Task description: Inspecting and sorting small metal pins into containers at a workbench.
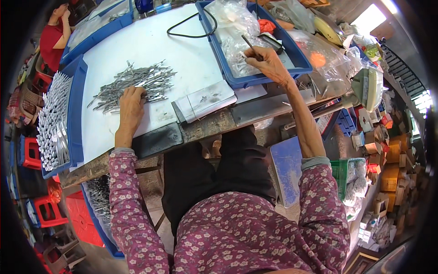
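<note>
Two hands, head view. Left hand (pixel 131 101) lies on the near edge of the metal rod pile (pixel 150 81); cannot tell if it grips any. Right hand (pixel 270 65) pinches a dark slender rod (pixel 247 43) over the blue tray (pixel 270 78). Risk: tangled rods could scatter if dragged; loose plastic bags (pixel 233 42) beneath the right could snag the tip.

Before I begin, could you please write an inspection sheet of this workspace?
Surface: white sheet covering much of the table.
Job's things: heap of grey metal pieces on the sheet; white sticks in the left blue tray.
Clutter: clear plastic bags in the right blue tray.
Fingers: left fingers touch the heap; right fingers hold a dark stick.
Cables: black cord, looped beside the right tray.
Surroundings: person in red far left; boxes at right.
</note>
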`<state>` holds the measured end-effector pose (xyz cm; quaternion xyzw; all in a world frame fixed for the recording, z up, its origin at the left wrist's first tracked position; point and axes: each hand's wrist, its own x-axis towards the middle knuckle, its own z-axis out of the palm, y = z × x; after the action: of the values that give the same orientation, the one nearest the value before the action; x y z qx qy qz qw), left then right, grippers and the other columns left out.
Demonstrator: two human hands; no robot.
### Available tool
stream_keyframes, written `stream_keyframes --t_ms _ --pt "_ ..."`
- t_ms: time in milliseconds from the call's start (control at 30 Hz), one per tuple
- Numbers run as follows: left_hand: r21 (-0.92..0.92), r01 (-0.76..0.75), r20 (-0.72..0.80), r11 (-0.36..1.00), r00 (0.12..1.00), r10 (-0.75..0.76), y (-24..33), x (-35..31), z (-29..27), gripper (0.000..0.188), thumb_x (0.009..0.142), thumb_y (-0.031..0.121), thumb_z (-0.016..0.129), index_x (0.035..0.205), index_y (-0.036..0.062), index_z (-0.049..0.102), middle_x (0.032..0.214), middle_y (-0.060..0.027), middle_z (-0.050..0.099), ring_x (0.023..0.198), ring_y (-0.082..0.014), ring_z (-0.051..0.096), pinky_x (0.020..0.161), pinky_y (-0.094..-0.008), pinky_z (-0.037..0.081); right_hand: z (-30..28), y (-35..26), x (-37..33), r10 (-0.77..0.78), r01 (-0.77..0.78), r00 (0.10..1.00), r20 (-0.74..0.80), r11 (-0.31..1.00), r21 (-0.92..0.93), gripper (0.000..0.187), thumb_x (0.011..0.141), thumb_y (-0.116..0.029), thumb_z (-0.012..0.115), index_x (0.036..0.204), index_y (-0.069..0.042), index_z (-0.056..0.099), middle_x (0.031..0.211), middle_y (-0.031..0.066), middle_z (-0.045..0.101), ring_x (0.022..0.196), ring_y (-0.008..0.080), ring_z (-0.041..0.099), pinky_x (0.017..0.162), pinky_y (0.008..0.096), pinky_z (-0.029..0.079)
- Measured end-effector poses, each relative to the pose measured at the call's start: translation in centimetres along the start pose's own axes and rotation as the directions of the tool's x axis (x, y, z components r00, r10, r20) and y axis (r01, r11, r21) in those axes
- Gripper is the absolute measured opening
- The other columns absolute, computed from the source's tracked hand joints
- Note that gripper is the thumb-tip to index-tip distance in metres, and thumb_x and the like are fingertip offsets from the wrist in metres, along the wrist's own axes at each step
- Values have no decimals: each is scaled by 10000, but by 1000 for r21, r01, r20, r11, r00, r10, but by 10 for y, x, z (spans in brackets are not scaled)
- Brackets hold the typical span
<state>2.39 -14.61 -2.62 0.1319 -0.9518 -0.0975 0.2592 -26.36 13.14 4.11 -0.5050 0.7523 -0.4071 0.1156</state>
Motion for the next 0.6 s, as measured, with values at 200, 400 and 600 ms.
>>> stream_keyframes --t_ms 200,400,600 --pt "-9 32 2 999 999 -32 -3 -5 1 201 687 -12 606 868 66 566 879 -89 534 907 -284 496 742 -398 381 0 -2 0 -42 42 999 -16 998 44 160 801 -96 622 901 28 600 752 -38 536 679 38 435 613 186 368" --pt "-39 91 -184 995 978 -97 -2 -8 1 145 730 18 594 866 59 569 879 -82 551 884 -279 503 733 -386 382 2 -11 -2 -41 43 993 -110 999 12 196 740 -61 653 904 36 605 717 8 562 689 75 483 632 221 410" --pt "-441 126 -220 888 945 -243 62 -8 -33 111 785 -10 583 896 -7 577 827 -113 606 752 -233 586 668 -298 449 13 -44 -17 -44 68 984 -173 988 136 205 745 -101 690 901 10 617 673 -46 494 624 34 425 553 187 345"
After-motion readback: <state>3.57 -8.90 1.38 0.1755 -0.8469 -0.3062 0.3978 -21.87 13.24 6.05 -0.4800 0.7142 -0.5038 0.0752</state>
